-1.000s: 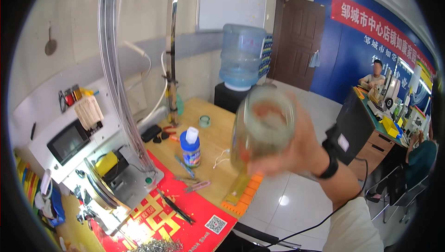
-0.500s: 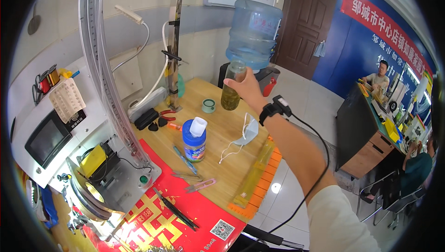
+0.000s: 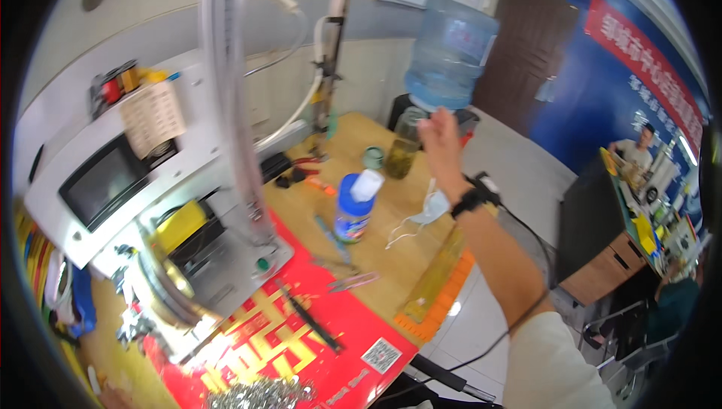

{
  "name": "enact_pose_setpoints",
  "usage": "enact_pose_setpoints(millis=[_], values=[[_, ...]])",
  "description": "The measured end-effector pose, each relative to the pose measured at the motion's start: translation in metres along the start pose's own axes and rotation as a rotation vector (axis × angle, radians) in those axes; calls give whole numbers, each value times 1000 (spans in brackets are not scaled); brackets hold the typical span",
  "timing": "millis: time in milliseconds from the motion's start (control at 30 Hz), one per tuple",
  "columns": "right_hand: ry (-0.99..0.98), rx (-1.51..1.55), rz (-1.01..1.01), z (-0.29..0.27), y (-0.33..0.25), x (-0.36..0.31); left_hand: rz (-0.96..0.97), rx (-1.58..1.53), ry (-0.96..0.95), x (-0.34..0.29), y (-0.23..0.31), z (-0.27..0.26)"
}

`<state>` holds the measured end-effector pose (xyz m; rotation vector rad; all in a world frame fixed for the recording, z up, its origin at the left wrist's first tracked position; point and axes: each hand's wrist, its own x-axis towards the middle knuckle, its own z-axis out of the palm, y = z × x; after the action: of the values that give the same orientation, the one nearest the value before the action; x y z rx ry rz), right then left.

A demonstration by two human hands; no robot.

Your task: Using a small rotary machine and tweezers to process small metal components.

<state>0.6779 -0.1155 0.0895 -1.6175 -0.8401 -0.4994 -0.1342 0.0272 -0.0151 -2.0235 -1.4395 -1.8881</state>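
My right hand, with a black band at the wrist, is raised just right of a glass bottle of greenish-yellow liquid with dark bits in it. The bottle stands upright on the far part of the wooden table. My fingers are blurred; they look apart from the glass and hold nothing. Beside the bottle lies a small green round lid. Nearer are a jar with a blue lid, a white piece on top of it, and a pale face mask. My left hand does not show.
A water dispenser bottle stands behind the table. Black tweezers and a silvery metal heap lie on the red mat. Pink-handled snips lie nearby. A machine with a screen fills the left. A person sits at a far desk.
My right hand has come off the glass bottle, which now stands on the table. The whole view has shifted, so things appear farther right.
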Motion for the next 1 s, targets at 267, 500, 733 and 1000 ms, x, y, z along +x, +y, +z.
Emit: enact_pose_setpoints(millis=[267,500,733,1000], values=[[-928,102,-222,-64,-203,-192,-241,-270,-240,18,75,10],[-997,-203,-142,-48,-226,-298,40,88,-751,102,153,10],[-579,-16,74,-55,-208,-331,189,-76,-811,113,131,55],[-383,473,263,-30,-239,-271,289,-91,-753,118,128,68]])
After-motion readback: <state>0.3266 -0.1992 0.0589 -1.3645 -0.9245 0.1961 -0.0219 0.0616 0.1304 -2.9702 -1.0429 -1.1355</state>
